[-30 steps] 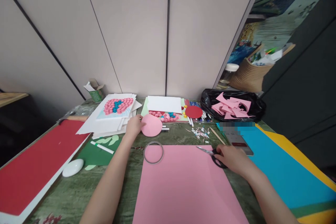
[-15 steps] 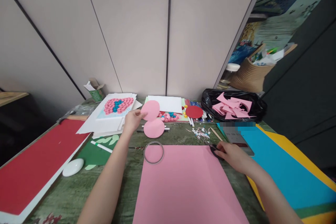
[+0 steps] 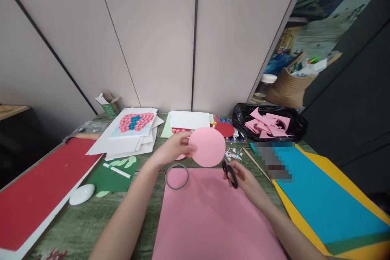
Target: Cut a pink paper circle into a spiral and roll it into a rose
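My left hand point(image 3: 175, 148) pinches a pink paper circle point(image 3: 207, 147) by its left edge, holding it up over the far end of a large pink paper sheet point(image 3: 213, 211). Black-handled scissors point(image 3: 230, 174) are in my right hand point(image 3: 243, 176), with their blades close to the circle's lower right edge. A thin round ring point(image 3: 177, 176) lies on the sheet's far left corner. Behind my left hand, part of another pink circle point(image 3: 180, 157) shows on the table; the rest is hidden.
At the back right, a black plastic bag point(image 3: 240, 120) holds pink paper scraps point(image 3: 268, 124). Blue paper point(image 3: 319, 195) and a wooden stick point(image 3: 257, 164) lie right. Left are red paper point(image 3: 45, 191), a white marker point(image 3: 117, 170) and a white oval object point(image 3: 82, 194). White sheets point(image 3: 100, 142) carry a pink-and-blue heart.
My left hand has brought the pink circle to the right and nearer. My right hand has lifted the scissors from the sheet's far right corner and moved left toward the circle.
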A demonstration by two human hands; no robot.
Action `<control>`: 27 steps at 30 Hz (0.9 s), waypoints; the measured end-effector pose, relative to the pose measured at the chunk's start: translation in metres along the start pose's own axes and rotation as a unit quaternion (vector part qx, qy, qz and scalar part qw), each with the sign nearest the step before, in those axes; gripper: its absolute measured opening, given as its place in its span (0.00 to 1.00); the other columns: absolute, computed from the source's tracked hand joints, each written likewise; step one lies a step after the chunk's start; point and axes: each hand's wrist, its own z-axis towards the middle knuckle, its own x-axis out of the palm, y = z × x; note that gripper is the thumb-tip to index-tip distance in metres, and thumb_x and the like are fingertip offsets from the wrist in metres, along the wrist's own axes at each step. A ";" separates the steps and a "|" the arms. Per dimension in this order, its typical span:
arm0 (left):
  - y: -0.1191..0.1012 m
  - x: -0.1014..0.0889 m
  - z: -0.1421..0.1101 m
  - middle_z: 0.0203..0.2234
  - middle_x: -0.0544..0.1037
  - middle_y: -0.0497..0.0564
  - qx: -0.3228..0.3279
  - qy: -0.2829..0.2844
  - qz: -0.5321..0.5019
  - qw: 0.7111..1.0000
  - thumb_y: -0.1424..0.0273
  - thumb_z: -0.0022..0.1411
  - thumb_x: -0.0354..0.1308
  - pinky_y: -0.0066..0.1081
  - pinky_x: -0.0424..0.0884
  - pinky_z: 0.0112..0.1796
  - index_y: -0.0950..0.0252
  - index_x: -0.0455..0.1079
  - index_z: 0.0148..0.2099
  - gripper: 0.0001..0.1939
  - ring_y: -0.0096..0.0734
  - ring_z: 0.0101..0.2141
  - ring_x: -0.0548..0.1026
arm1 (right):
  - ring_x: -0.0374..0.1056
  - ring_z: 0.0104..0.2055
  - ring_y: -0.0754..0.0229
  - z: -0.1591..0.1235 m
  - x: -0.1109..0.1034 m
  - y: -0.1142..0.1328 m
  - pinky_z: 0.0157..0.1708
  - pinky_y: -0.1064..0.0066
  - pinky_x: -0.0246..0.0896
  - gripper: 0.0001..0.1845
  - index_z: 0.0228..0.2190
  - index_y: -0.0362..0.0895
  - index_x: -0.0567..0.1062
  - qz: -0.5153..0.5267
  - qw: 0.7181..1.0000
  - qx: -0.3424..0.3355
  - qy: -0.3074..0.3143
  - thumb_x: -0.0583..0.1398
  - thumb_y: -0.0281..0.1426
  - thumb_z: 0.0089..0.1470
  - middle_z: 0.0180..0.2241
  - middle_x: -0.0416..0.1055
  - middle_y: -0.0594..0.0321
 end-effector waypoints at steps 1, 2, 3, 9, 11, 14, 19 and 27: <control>-0.002 0.000 -0.002 0.29 0.74 0.49 -0.004 0.003 0.012 1.000 0.68 0.53 0.58 0.26 0.70 0.30 0.66 0.68 0.41 0.12 0.27 0.30 0.73 | 0.58 0.26 0.65 -0.001 -0.001 0.001 0.27 0.72 0.52 0.15 0.30 0.44 0.63 0.003 1.000 -0.005 0.006 0.56 0.44 0.54 0.27 0.65 0.65; -0.003 -0.001 -0.003 0.28 0.74 0.49 -0.004 0.002 0.023 1.000 0.68 0.54 0.58 0.25 0.70 0.29 0.65 0.68 0.41 0.11 0.27 0.30 0.73 | 0.56 0.25 0.66 -0.002 -0.002 0.002 0.27 0.72 0.51 0.15 0.30 0.44 0.63 0.006 1.000 -0.010 0.014 0.55 0.44 0.55 0.27 0.65 0.65; -0.004 -0.002 -0.005 0.27 0.73 0.48 -0.002 -0.001 0.032 0.999 0.68 0.54 0.57 0.25 0.69 0.29 0.65 0.68 0.41 0.11 0.27 0.29 0.72 | 0.55 0.25 0.66 -0.003 -0.003 0.003 0.26 0.72 0.50 0.15 0.29 0.44 0.63 0.009 1.000 -0.015 0.022 0.54 0.44 0.56 0.27 0.64 0.66; -0.009 -0.009 -0.009 0.29 0.74 0.49 0.023 -0.019 0.058 0.998 0.69 0.55 0.56 0.25 0.69 0.29 0.65 0.68 0.45 0.14 0.27 0.29 0.72 | 0.50 0.23 0.67 -0.008 -0.002 0.001 0.24 0.72 0.47 0.15 0.28 0.45 0.61 0.020 0.999 -0.025 0.042 0.54 0.44 0.56 0.24 0.62 0.68; -0.011 -0.011 -0.010 0.29 0.74 0.49 0.027 -0.024 0.064 0.997 0.69 0.55 0.56 0.24 0.68 0.29 0.65 0.68 0.47 0.16 0.26 0.29 0.72 | 0.50 0.23 0.66 -0.009 -0.001 0.001 0.24 0.72 0.47 0.16 0.28 0.45 0.60 0.017 0.999 -0.029 0.039 0.54 0.44 0.56 0.23 0.61 0.68; -0.012 -0.012 -0.011 0.30 0.75 0.50 0.024 -0.030 0.064 0.997 0.69 0.55 0.55 0.25 0.69 0.29 0.64 0.67 0.49 0.17 0.27 0.30 0.72 | 0.50 0.23 0.66 -0.011 -0.001 0.002 0.25 0.72 0.47 0.16 0.27 0.46 0.60 0.006 0.999 -0.030 0.036 0.53 0.45 0.57 0.22 0.60 0.69; -0.011 -0.011 -0.012 0.31 0.75 0.51 0.019 -0.035 0.060 0.997 0.68 0.55 0.56 0.25 0.70 0.28 0.65 0.67 0.49 0.18 0.29 0.31 0.73 | 0.51 0.23 0.66 -0.010 0.001 0.004 0.24 0.72 0.46 0.16 0.27 0.46 0.60 -0.008 0.999 -0.028 0.038 0.51 0.44 0.58 0.23 0.61 0.69; -0.014 -0.007 -0.012 0.30 0.76 0.50 -0.002 -0.026 0.027 0.999 0.69 0.54 0.58 0.26 0.73 0.29 0.63 0.68 0.49 0.18 0.28 0.30 0.74 | 0.52 0.24 0.66 -0.011 0.002 0.005 0.25 0.72 0.47 0.15 0.27 0.46 0.60 -0.017 0.999 -0.032 0.037 0.50 0.42 0.59 0.22 0.60 0.69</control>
